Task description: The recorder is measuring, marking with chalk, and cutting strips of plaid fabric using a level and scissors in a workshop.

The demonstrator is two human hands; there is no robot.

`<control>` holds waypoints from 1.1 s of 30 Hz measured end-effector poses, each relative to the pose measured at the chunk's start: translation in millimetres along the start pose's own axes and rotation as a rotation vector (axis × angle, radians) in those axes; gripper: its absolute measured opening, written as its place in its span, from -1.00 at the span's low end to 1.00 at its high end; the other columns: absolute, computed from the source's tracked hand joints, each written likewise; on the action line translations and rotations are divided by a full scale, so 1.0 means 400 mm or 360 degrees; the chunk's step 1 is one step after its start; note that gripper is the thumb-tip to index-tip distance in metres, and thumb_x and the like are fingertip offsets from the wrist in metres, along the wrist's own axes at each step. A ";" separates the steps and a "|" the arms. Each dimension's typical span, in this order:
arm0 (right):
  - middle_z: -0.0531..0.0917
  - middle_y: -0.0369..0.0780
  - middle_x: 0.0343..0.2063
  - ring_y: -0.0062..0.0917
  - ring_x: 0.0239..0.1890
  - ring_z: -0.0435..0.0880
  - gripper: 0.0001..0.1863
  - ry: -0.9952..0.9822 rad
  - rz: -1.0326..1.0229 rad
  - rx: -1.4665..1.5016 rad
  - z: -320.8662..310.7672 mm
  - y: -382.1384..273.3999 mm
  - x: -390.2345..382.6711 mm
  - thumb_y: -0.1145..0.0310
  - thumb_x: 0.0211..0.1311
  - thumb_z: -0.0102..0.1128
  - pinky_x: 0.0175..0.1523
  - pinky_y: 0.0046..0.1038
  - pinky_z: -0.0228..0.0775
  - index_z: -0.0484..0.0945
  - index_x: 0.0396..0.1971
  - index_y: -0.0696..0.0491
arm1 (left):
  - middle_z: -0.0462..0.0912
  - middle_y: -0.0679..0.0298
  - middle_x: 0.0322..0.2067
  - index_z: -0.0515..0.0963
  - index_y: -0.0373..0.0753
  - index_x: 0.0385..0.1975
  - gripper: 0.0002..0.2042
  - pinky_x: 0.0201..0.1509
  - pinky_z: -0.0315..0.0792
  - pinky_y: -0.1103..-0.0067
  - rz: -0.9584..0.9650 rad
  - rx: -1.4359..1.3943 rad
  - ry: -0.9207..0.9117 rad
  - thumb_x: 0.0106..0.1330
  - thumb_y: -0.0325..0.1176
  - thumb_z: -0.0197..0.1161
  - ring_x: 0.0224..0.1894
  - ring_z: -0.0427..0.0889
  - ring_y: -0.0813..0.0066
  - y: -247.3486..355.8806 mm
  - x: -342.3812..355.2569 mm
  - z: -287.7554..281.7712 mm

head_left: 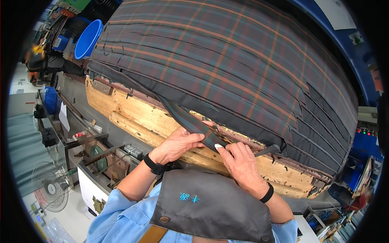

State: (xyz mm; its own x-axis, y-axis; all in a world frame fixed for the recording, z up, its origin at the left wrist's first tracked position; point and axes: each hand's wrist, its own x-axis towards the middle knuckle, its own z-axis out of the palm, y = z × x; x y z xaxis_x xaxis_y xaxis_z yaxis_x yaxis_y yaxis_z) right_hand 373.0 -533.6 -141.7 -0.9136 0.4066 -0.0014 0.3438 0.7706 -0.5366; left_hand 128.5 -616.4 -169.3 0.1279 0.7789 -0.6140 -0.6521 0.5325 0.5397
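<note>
A large stack of dark plaid fabric (pixel 227 60) with orange lines covers the wooden table (pixel 101 99), its layered edges stepped toward me. A narrow plaid strip (pixel 184 117) with a black underside is pulled off the near edge and hangs over the wood. My left hand (pixel 178 145) is closed on the strip's lower edge, thumb on top. Just to the right, my right hand (pixel 241 162) pinches the same strip, its thumb tip wrapped in something white. The fingertips under the fabric are hidden. By the right hand, a loose dark fabric end (pixel 269 150) curls up.
A blue basin (pixel 88 38) stands at the table's far left corner. Metal frames (pixel 87 139) and a fan (pixel 52 188) are at the left. One person (pixel 52 62) works at the far left, and another (pixel 358 198) is at the right edge.
</note>
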 end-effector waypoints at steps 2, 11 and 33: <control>0.53 -0.19 -0.14 -0.31 -0.07 0.52 -0.54 0.0041 0.0009 -0.0003 0.005 0.006 0.001 0.46 0.22 0.23 0.02 -0.30 0.40 0.58 0.16 0.12 | 0.55 0.27 0.25 0.44 -0.26 0.34 -0.56 0.21 0.56 0.55 0.0001 0.0007 0.0008 0.48 -0.46 0.24 0.18 0.61 0.50 0.002 0.000 0.001; 0.54 -0.20 -0.20 -0.28 -0.13 0.55 -0.55 0.0205 0.0120 0.0167 -0.009 0.009 0.011 0.35 0.20 0.44 -0.03 -0.26 0.45 0.60 0.09 0.10 | 0.52 0.27 0.29 0.47 -0.26 0.31 -0.59 0.24 0.58 0.55 -0.0052 -0.0039 0.0023 0.47 -0.48 0.23 0.21 0.61 0.47 0.013 0.002 0.006; 0.66 -0.10 -0.37 -0.23 -0.22 0.62 -0.73 0.0216 0.0514 0.0462 0.028 0.063 0.151 0.37 0.24 0.34 -0.06 -0.23 0.43 0.63 -0.11 0.16 | 0.47 0.23 0.33 0.46 -0.26 0.30 -0.58 0.19 0.62 0.52 -0.0090 -0.0027 0.0010 0.45 -0.51 0.26 0.23 0.58 0.46 0.035 0.029 0.002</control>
State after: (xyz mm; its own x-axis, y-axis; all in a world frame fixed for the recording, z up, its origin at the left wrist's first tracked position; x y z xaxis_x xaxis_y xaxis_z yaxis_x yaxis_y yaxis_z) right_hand 324.0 -495.2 -164.5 -0.7263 0.6790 -0.1074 0.5135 0.4320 -0.7414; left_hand 121.5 -599.8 -168.3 0.1602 0.7456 -0.6468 -0.6565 0.5698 0.4943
